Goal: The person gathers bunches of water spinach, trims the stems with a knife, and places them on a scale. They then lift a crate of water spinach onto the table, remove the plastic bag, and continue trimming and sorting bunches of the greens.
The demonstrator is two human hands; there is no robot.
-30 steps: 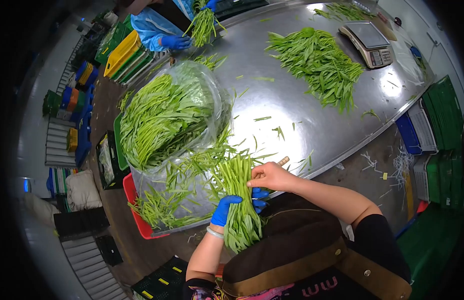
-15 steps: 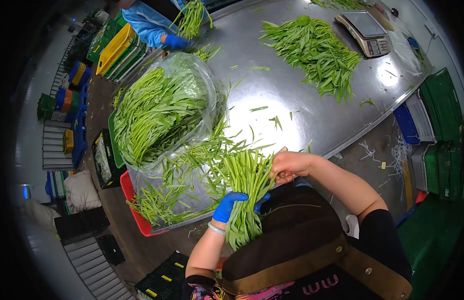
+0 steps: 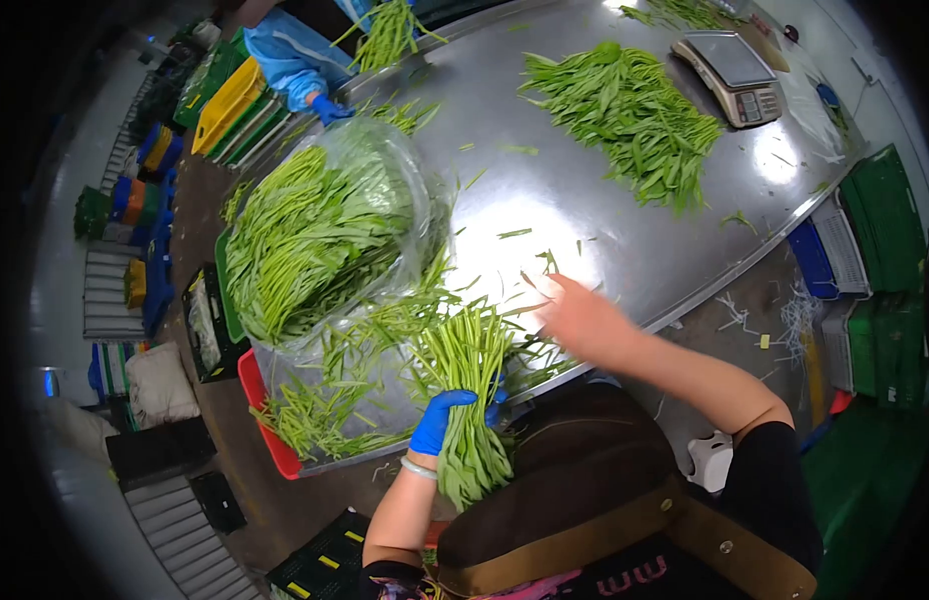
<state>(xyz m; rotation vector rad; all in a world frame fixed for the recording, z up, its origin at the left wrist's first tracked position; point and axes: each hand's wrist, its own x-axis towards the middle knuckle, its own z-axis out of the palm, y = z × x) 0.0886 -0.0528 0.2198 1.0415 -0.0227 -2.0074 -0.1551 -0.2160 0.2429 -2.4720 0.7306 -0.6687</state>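
My left hand (image 3: 444, 422), in a blue glove, is wrapped round a bunch of water spinach (image 3: 475, 452) in front of my apron. Pale cut stems point up and away, while the leaves hang below the fist. Bare and smeared by motion, my right hand (image 3: 583, 318) is over the table's near edge, to the right of the bunch. Thin strands show beside its fingertips. Loose stems and leaves (image 3: 335, 400) lie left of the bunch. Behind them, a clear plastic bag (image 3: 417, 190) holds a large heap of the same greens (image 3: 310, 235).
On the metal table (image 3: 485, 90) lies another pile of greens (image 3: 630, 125), near a digital scale (image 3: 730, 75). Across from me, a person's blue-gloved hand (image 3: 330, 108) is near the bag. A red crate (image 3: 268, 415) and stacked green crates (image 3: 890, 230) stand beside the table.
My right hand has left the bunch's side and moved slightly away over the table, now blurred. The bunch in my left hand has shifted left. The other person's gloved hand has moved left.
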